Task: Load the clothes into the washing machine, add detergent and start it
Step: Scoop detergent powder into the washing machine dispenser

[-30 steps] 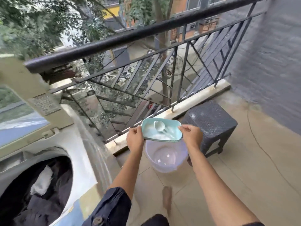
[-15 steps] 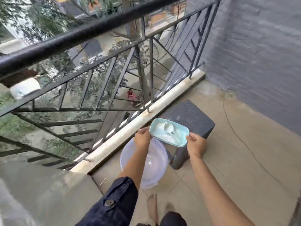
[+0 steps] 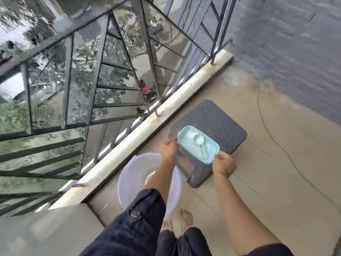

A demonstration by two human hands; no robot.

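Over the dark stool at centre right, your left hand and right hand grip the open detergent tub, scoop inside. You have no washing machine in view; starting it probably remains.

The tiled balcony floor carries a dark stool, a white basin just beside it, and my bare feet.

The box is pale turquoise, its powder and scoop white; the stool is dark grey with a fine woven pattern; the basin is translucent white; the railing black; the floor beige tile; the wall grey; the sleeve navy.
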